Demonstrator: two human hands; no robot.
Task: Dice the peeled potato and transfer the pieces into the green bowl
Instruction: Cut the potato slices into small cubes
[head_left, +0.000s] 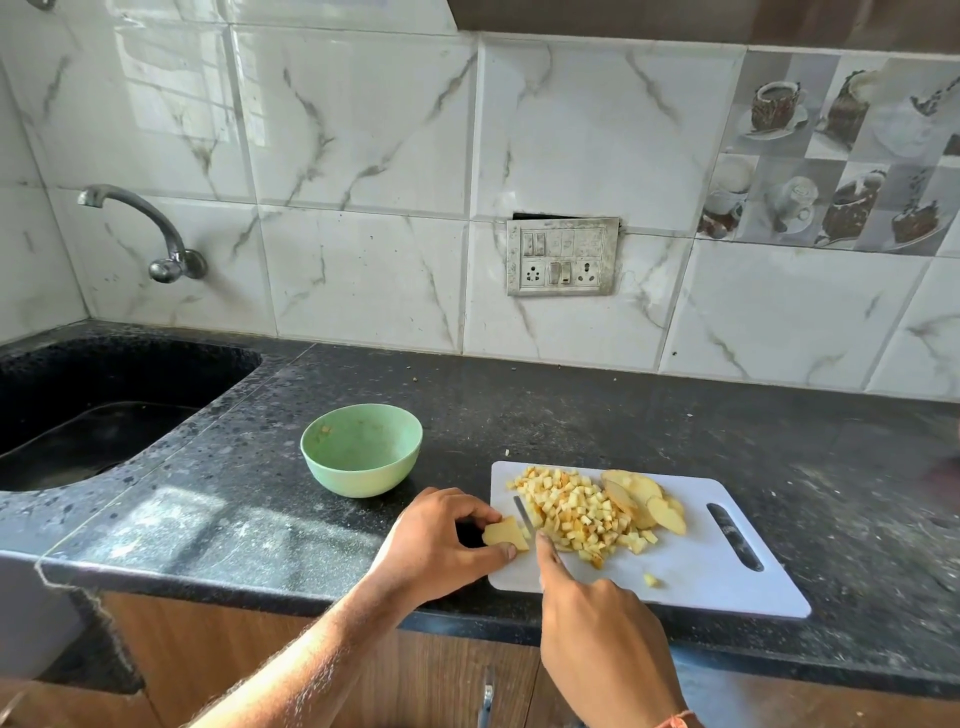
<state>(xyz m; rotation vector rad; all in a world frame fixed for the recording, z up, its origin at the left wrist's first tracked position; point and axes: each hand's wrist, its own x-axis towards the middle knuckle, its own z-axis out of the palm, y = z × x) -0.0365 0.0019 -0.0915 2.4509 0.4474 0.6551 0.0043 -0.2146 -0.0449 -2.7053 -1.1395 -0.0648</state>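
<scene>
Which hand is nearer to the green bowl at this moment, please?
The left. The left hand pinches a potato slice at the cutting board's left edge, just right of and nearer the camera than the green bowl. The right hand, gripping the knife, is farther right.

Marble-tiled wall (363, 156), black countertop (571, 415)

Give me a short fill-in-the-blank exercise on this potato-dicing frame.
1. The left hand pinches a potato piece at the board's ____ edge.
2. The right hand holds a ____.
3. The diced pile lies on the white ____.
4. The green bowl holds ____ potato cubes.

Missing: left; knife; cutting board; no
</scene>
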